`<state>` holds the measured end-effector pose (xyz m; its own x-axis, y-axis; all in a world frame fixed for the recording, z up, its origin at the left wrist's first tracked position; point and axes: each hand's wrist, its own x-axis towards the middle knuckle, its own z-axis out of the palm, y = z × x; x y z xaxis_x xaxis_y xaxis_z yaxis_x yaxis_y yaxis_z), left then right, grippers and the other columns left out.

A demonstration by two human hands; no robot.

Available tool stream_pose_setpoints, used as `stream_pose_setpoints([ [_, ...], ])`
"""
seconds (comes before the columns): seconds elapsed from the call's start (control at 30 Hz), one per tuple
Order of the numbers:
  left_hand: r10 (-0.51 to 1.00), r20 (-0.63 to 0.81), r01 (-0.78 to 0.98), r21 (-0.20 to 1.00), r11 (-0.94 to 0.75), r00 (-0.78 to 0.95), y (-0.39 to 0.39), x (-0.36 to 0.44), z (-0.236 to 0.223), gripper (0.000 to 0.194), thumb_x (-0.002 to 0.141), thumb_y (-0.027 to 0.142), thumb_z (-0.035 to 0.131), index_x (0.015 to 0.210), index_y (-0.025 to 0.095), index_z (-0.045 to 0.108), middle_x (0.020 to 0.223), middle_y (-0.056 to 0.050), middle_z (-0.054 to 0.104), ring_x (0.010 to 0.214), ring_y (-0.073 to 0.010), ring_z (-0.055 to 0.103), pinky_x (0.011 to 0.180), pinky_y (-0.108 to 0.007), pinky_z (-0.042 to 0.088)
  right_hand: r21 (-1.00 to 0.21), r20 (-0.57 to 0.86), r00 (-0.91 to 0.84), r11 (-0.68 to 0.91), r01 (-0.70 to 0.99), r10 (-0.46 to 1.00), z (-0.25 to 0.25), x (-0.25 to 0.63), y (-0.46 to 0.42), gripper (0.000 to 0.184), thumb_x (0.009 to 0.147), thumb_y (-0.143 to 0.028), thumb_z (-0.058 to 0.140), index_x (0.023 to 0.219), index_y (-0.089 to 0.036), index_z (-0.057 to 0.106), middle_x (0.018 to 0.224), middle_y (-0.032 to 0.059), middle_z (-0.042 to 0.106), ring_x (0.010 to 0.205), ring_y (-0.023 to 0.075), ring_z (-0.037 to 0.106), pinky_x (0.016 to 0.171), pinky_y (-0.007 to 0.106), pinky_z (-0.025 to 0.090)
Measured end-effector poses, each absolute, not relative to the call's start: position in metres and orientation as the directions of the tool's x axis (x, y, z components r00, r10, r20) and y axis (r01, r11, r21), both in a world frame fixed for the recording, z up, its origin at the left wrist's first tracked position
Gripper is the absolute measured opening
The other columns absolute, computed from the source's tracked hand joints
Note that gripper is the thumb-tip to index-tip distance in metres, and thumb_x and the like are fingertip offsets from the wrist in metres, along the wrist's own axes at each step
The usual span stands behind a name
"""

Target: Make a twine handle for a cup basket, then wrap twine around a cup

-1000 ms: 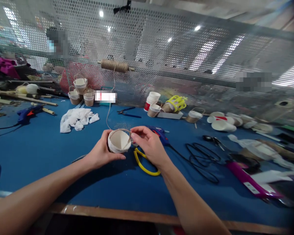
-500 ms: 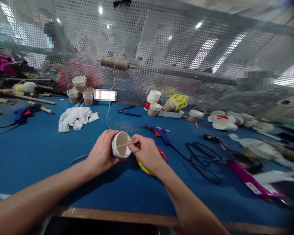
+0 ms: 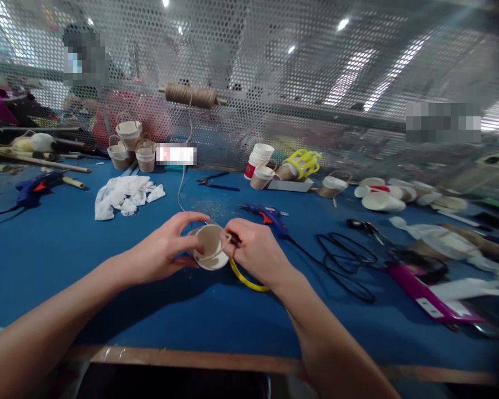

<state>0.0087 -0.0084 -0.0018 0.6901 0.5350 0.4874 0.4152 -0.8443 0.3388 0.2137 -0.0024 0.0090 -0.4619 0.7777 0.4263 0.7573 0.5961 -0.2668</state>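
The cup (image 3: 211, 237) lies tilted between both hands (image 3: 255, 246).

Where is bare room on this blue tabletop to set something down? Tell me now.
Free: the front strip between left forearm, right forearm and wooden edge; leftward, the patch between left forearm, white heap and far-left glue gun; rightward, the patch between right forearm, black cable and magenta bar. Crowded: the back left with sticks, and the back right with paper cups.
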Motion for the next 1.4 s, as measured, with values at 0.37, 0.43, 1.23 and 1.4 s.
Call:
stream_pose_setpoints([
  [0.37, 0.557, 0.474, 0.42, 0.371, -0.829, 0.682, -0.012, 0.014, -0.008, 0.006, 0.076, 0.016, 0.055, 0.072, 0.016, 0.059, 0.121, -0.013, 0.044, 0.11, -0.0268, 0.045, 0.087, -0.045, 0.043, -0.194, 0.461, -0.488, 0.621, 0.76, 0.741, 0.008, 0.212, -0.004, 0.015, 0.07, -0.011, 0.045, 0.058, -0.019, 0.042, 0.057, -0.0003, 0.046, 0.053, 0.011, 0.039, 0.052, 0.023, 0.029],
  [0.43, 0.569, 0.466, 0.42, 0.39, -0.819, 0.678, -0.013, 0.015, -0.008, 0.005, 0.076, 0.016, 0.055, 0.072, 0.016, 0.059, 0.121, -0.013, 0.044, 0.11, -0.0267, 0.045, 0.087, -0.045, 0.044, -0.193, 0.472, -0.484, 0.622, 0.758, 0.737, 0.008, 0.212, -0.003, 0.015, 0.069, -0.011, 0.045, 0.057, -0.019, 0.041, 0.056, -0.001, 0.045, 0.052, 0.0106, 0.038, 0.051, 0.023, 0.029],
  [1.23, 0.514, 0.594, 0.424, 0.298, -0.855, 0.619, -0.015, 0.022, -0.018, 0.014, 0.08, 0.013, 0.047, 0.069, 0.014, 0.055, 0.119, -0.015, 0.045, 0.107, -0.0254, 0.048, 0.082, -0.042, 0.046, -0.292, 0.536, -0.441, 0.648, 0.704, 0.72, 0.004, 0.211, -0.004, 0.019, 0.078, -0.013, 0.046, 0.061, -0.019, 0.04, 0.055, -0.0033, 0.041, 0.048, 0.0086, 0.037, 0.048, 0.021, 0.028],
  [1.4, 0.529, 0.587, 0.43, 0.313, -0.847, 0.613, -0.015, 0.023, -0.017, 0.011, 0.079, 0.013, 0.049, 0.07, 0.014, 0.055, 0.118, -0.015, 0.045, 0.108, -0.0252, 0.047, 0.083, -0.042, 0.046, -0.342, 0.482, -0.41, 0.597, 0.725, 0.774, 0.004, 0.21, -0.003, 0.02, 0.078, -0.015, 0.048, 0.06, -0.019, 0.041, 0.054, -0.0035, 0.041, 0.048, 0.009, 0.037, 0.049, 0.022, 0.028],
])
